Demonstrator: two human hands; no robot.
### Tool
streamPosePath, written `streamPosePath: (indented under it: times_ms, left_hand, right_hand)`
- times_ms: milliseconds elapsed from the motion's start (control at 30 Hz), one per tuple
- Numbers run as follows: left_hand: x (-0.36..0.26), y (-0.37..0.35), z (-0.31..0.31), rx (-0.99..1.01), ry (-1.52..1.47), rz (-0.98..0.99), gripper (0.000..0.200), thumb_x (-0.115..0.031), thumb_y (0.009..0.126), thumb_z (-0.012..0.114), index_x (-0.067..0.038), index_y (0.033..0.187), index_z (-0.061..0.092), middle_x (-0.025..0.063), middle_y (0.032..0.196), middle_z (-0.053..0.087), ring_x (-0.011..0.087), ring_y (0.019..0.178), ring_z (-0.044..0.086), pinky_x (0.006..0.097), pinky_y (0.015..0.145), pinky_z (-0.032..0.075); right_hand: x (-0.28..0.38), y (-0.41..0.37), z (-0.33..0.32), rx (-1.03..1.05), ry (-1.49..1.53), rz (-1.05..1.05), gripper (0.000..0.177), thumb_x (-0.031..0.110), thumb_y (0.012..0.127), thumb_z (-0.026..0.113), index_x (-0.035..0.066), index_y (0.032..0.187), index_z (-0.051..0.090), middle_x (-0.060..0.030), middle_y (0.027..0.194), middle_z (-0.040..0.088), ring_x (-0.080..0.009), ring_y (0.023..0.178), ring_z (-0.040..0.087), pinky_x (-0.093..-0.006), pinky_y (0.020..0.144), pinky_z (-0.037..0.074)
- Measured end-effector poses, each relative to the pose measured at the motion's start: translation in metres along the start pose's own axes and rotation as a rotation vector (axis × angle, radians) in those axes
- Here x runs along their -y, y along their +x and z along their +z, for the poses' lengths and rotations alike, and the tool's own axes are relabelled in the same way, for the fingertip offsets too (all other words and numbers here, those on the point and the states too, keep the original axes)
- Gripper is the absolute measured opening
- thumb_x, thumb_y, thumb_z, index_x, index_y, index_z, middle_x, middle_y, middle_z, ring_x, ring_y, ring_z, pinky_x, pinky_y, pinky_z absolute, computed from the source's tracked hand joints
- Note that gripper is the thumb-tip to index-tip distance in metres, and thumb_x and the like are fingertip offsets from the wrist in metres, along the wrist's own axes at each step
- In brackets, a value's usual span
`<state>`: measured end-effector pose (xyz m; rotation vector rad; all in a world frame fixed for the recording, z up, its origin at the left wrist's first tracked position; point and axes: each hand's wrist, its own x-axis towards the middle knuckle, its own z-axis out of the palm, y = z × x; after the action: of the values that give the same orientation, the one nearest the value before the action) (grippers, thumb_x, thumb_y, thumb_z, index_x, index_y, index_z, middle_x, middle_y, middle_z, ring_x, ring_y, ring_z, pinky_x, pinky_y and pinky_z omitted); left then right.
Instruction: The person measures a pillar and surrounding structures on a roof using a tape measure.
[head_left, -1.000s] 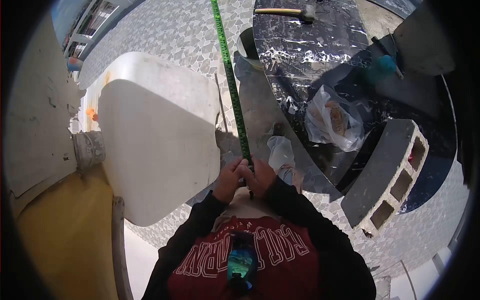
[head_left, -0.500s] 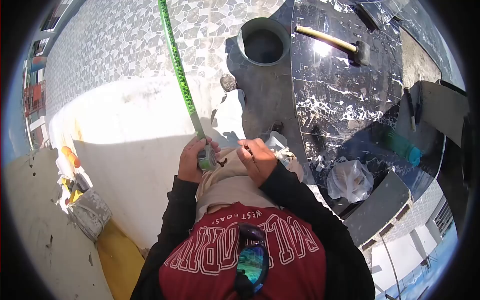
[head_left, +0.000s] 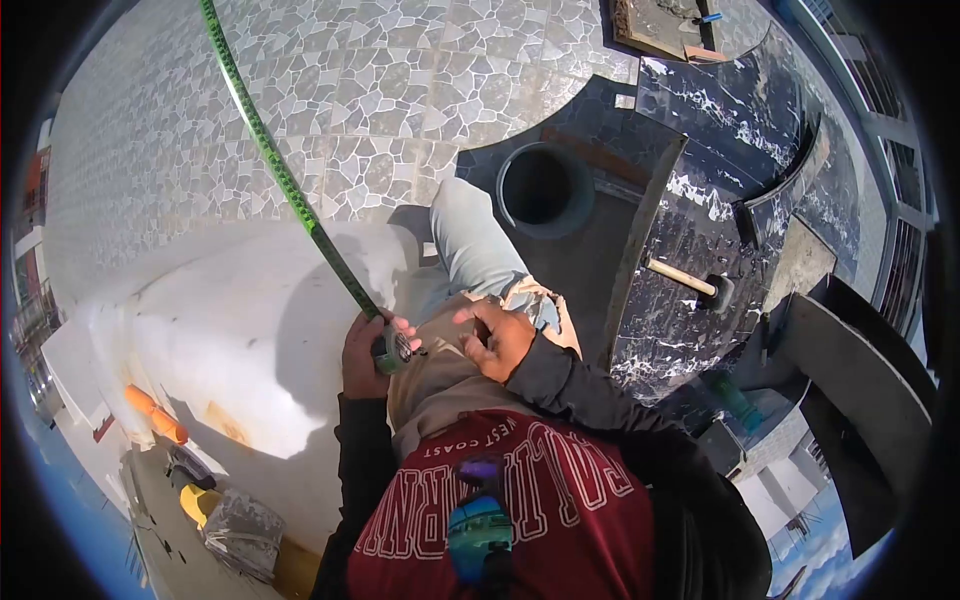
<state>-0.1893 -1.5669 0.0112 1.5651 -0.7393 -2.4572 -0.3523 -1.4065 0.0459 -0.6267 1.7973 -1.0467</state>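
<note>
"Where is the tape measure (head_left: pixel 392 352)?"

"It is sitting in the left hand (head_left: pixel 364 358), just above the person's lap, with the fingers closing around its rounded case."

"And the blade (head_left: pixel 265 146)?"

"The narrow green strip is rising out of the case, curving up and leftward over a white, smooth-sided container (head_left: pixel 220 330) and stone-patterned floor tiles (head_left: pixel 380 100)."

"What is the right hand (head_left: pixel 500 342) doing?"

"It is hovering beside the tape measure, apart from it. The grip is forming a narrow gap between loosely curled fingers, and nothing is visibly filling it."

"What is the person wearing?"

"A red shirt (head_left: pixel 560 490) with white block lettering, black sleeves (head_left: pixel 365 450) and pale trousers. Mirrored sunglasses (head_left: pixel 480 535) are hanging at the chest."

"And farther out?"

"A round grey bucket (head_left: pixel 574 215) is standing beyond the knee. To its right, a hammer (head_left: pixel 690 279) with a pale handle and dark head is lying on a black board (head_left: pixel 650 340), its surface flaking in white streaks. An orange object (head_left: pixel 156 413) is resting at the container's near side."
</note>
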Motion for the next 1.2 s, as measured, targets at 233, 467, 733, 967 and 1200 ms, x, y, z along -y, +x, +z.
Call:
streamPosePath:
  times_ms: [233,467,733,967,1200]
  left_hand:
    - [-0.082,0.074,0.059,-0.052,-0.005,0.062,0.017,-0.017,0.092,0.044,-0.002,0.097,0.050,0.0132,0.092,0.057,0.0223,0.080,0.061,0.0363,0.066,0.053]
    - [-0.192,0.205,0.129,-0.019,0.190,0.108,0.020,-0.018,0.093,0.044,0.000,0.100,0.049,0.0113,0.089,0.058,0.0207,0.080,0.061,0.0323,0.073,0.052]
    - [-0.340,0.356,0.263,0.145,0.495,0.021,0.018,-0.020,0.091,0.049,-0.004,0.097,0.052,0.0090,0.081,0.058,0.0201,0.073,0.060,0.0326,0.065,0.052]
    - [-0.435,0.456,0.462,0.263,0.706,-0.159,0.017,-0.017,0.089,0.049,-0.001,0.094,0.050,0.0132,0.074,0.059,0.0234,0.064,0.060,0.0343,0.059,0.051]
    - [-0.525,0.593,0.678,0.566,1.034,-0.214,0.015,-0.014,0.086,0.048,0.000,0.090,0.052,0.0130,0.071,0.059,0.0207,0.062,0.060,0.0302,0.058,0.049]
  right_hand:
    - [0.051,0.144,-0.061,0.055,-0.159,-0.153,0.026,0.003,0.078,0.053,0.001,0.104,0.056,-0.0154,0.088,0.055,-0.0259,0.077,0.058,-0.0346,0.070,0.045]
    - [0.097,0.317,-0.177,0.032,-0.161,-0.178,0.024,0.005,0.077,0.054,0.002,0.101,0.055,-0.0204,0.091,0.055,-0.0343,0.084,0.057,-0.0395,0.075,0.046]
    - [0.125,0.417,-0.345,-0.271,-0.087,-0.075,0.024,0.014,0.081,0.052,0.003,0.102,0.056,-0.0196,0.097,0.058,-0.0365,0.093,0.057,-0.0428,0.082,0.045]
    - [0.128,0.495,-0.462,-0.539,-0.082,0.025,0.026,0.015,0.081,0.053,0.004,0.104,0.056,-0.0193,0.101,0.058,-0.0358,0.098,0.056,-0.0437,0.084,0.046]
    - [0.146,0.613,-0.576,-0.672,-0.030,0.120,0.026,0.017,0.082,0.053,0.002,0.104,0.056,-0.0195,0.100,0.058,-0.0368,0.096,0.056,-0.0443,0.084,0.045]
